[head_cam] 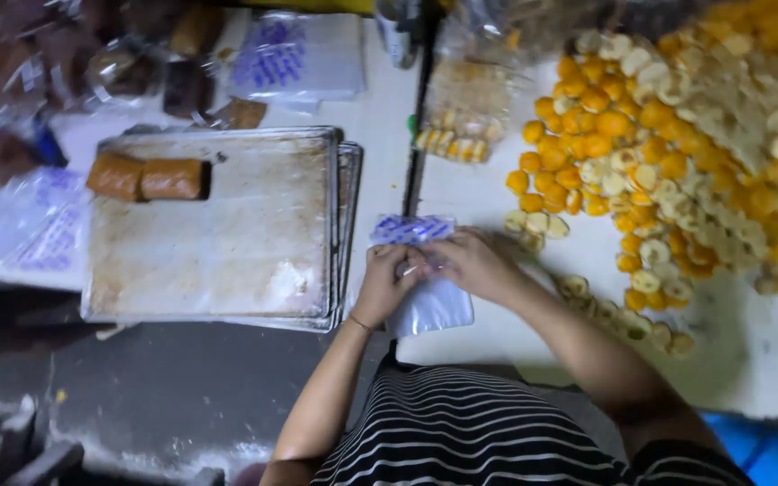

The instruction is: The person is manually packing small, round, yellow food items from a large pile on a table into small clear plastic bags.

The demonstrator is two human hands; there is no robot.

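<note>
Both my hands meet at the near edge of a white table (488,333). My left hand (387,281) and my right hand (472,263) pinch the mouth of a small clear plastic bag (432,308) with blue print. Its lower part hangs below my fingers. A stack of the same bags (411,228) lies just beyond my hands. I cannot tell whether anything is inside the held bag.
Stacked metal baking trays (227,243) lie to the left, with two brown cakes (146,178) in the far corner. A big heap of small orange and pale pastries (677,135) covers the right. Filled bags (465,117) and wrapped brown cakes (38,81) sit at the back.
</note>
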